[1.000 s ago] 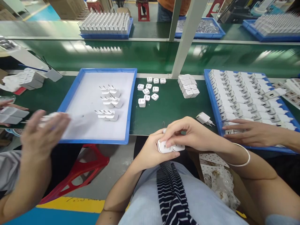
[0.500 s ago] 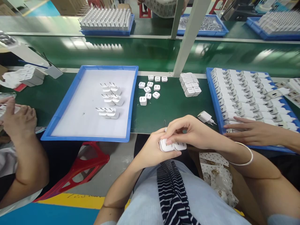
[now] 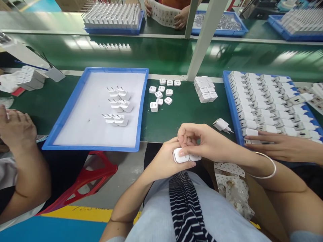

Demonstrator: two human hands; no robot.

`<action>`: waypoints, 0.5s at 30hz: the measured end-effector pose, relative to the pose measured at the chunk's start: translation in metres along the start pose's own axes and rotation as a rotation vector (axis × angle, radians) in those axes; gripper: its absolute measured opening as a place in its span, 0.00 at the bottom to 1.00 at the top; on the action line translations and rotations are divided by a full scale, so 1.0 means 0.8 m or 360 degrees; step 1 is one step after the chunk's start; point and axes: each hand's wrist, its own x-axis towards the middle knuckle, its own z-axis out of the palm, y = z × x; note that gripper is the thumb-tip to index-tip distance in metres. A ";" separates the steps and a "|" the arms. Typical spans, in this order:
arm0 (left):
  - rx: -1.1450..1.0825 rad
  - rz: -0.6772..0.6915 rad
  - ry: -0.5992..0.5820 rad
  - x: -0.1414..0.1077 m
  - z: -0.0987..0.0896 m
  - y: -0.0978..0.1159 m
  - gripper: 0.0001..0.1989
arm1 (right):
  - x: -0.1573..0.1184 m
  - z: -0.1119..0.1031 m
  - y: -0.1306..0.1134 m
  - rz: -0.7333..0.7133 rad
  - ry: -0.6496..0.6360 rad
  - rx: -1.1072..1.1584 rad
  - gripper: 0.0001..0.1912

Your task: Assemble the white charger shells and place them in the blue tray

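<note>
Your right hand point(image 3: 205, 141) has loosened a little: half a second ago its index finger pressed forward over the white chargers point(image 3: 179, 158), and now that finger is curled back beside the thumb, which rests on the nearer face. I cannot tell whether it pinches anything. Your left hand point(image 3: 163, 160) stays wrapped round the chargers (two faces show), off the near right corner of the white-lined tray point(image 3: 75, 117). That suggests, to my reading, the handling of this pair isn't finished.

The three groups of upright plugs point(image 3: 121, 122) inside the tray look unchanged. Just right of it on the green surface point(image 3: 176, 114) lie loose white blocks point(image 3: 158, 94), then farther right a stacked bundle point(image 3: 205, 97). Still farther right of the tray, just beyond your right wrist, one charger point(image 3: 221, 124) lies on its side, where that arm could brush it.

Well right of the white-lined tray, a co-worker's hand point(image 3: 277, 144) covers the near corner of the filled tray point(image 3: 229, 101). Another co-worker's hand point(image 3: 19, 129) is left of the lined tray, and beyond it, to the right, a label sheet point(image 3: 164, 14) has dropped lower.
</note>
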 end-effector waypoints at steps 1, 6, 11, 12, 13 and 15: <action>0.0012 0.0009 -0.0002 0.000 0.000 0.000 0.12 | 0.000 0.000 0.000 0.0010 -0.0004 -0.0023 0.09; 0.0042 -0.0029 -0.0021 0.000 0.001 -0.001 0.12 | 0.001 0.000 -0.001 0.0036 -0.0037 -0.0119 0.09; 0.0035 -0.0040 -0.0031 0.001 0.002 -0.001 0.10 | 0.003 0.001 -0.002 0.0073 -0.0042 -0.0155 0.09; 0.0037 -0.0039 -0.0031 0.001 0.002 -0.001 0.10 | 0.004 0.001 -0.002 0.0084 -0.0045 -0.0154 0.10; 0.0044 -0.0038 -0.0030 0.001 0.002 -0.001 0.09 | 0.004 0.001 -0.001 0.0096 -0.0048 -0.0151 0.10; 0.0078 -0.0042 -0.0033 0.002 0.003 -0.002 0.09 | 0.005 0.001 -0.001 0.0127 -0.0065 -0.0135 0.10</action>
